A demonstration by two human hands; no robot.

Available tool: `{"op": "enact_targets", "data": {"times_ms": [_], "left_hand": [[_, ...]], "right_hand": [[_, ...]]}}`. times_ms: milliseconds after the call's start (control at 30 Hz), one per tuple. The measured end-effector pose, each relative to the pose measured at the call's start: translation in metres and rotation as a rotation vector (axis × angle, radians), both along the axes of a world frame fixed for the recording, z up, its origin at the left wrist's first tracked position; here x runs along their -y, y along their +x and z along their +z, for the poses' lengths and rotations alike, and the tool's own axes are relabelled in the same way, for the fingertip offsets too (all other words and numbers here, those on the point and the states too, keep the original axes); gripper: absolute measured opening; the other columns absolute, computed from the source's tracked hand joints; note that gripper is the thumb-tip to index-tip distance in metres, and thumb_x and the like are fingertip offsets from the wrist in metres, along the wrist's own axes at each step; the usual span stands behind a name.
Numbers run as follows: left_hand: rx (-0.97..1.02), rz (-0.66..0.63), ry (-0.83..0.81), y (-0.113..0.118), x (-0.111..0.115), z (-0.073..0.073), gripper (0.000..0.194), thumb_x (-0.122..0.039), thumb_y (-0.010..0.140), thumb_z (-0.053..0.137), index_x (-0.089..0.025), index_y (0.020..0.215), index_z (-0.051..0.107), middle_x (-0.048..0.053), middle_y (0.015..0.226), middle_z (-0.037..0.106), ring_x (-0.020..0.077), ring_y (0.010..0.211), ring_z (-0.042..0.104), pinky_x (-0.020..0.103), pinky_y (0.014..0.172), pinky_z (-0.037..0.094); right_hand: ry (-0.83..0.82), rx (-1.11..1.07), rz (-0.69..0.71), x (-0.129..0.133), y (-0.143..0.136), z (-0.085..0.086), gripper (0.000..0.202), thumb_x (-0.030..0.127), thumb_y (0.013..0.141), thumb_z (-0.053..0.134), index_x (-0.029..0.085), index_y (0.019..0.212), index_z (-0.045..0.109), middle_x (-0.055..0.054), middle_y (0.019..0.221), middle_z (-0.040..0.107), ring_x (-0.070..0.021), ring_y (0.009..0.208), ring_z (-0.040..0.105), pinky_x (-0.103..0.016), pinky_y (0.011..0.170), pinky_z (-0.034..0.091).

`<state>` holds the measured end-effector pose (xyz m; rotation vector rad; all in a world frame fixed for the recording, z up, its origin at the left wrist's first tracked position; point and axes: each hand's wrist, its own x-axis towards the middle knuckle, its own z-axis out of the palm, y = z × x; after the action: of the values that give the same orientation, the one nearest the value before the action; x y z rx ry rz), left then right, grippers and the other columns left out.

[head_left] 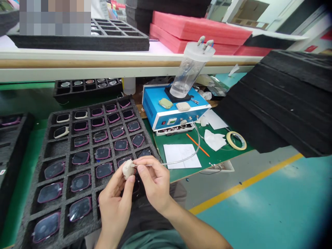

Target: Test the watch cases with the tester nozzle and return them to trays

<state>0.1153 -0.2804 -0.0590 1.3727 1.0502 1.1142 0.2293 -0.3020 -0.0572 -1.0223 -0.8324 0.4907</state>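
Observation:
My left hand (116, 199) pinches a small cream-coloured watch case (128, 169) on its edge between thumb and fingers. With thumb and forefinger, my right hand (155, 181) grips the thin end of a clear tube (178, 161), its tip at the side of the case. That tube curves back to the front of a blue box-shaped machine (155, 98). Beneath and left of my hands lies a black foam tray (58, 149) with watch cases in its compartments, mostly purple-rimmed (81, 182) and a few cream (61, 131).
A clear cylinder (185, 71) stands tilted in view on the machine, beside a greenish case (165, 103) and a cream one (183, 106). White paper (181, 156), an orange stick (197, 145) and a tape roll (236, 140) lie right. Black foam sheets (280, 100) rise at far right.

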Motion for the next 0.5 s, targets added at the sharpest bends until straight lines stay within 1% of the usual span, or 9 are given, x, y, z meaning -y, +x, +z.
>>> {"op": "enact_targets", "data": {"times_ms": [233, 367, 500], "left_hand": [[0.013, 0.001, -0.002, -0.0013, 0.0, -0.0014, 0.039, -0.035, 0.092, 0.079, -0.024, 0.13, 0.077, 0.008, 0.129, 0.078, 0.0259, 0.113, 0.078, 0.031, 0.099, 0.063], [0.011, 0.002, -0.009, -0.0015, 0.0001, -0.0018, 0.042, -0.037, 0.092, 0.079, -0.023, 0.131, 0.077, 0.01, 0.131, 0.077, 0.0279, 0.114, 0.078, 0.034, 0.1, 0.063], [0.005, -0.004, -0.009, -0.0018, 0.0, -0.0028, 0.041, -0.037, 0.092, 0.079, -0.024, 0.131, 0.076, 0.009, 0.13, 0.078, 0.0285, 0.115, 0.077, 0.035, 0.101, 0.063]], "right_hand": [[-0.009, 0.015, -0.01, -0.0003, -0.0001, -0.0003, 0.011, 0.021, 0.098, 0.065, 0.022, 0.097, 0.076, -0.006, 0.097, 0.075, -0.0164, 0.089, 0.075, -0.027, 0.077, 0.065], [-0.033, 0.022, -0.014, -0.0003, -0.0004, -0.0003, 0.011, 0.024, 0.098, 0.064, 0.022, 0.096, 0.075, -0.007, 0.096, 0.075, -0.0172, 0.088, 0.075, -0.028, 0.076, 0.066], [-0.018, 0.02, -0.019, -0.0003, -0.0006, -0.0006, 0.011, 0.022, 0.098, 0.064, 0.022, 0.097, 0.075, -0.007, 0.096, 0.075, -0.0164, 0.088, 0.075, -0.027, 0.077, 0.065]]}}
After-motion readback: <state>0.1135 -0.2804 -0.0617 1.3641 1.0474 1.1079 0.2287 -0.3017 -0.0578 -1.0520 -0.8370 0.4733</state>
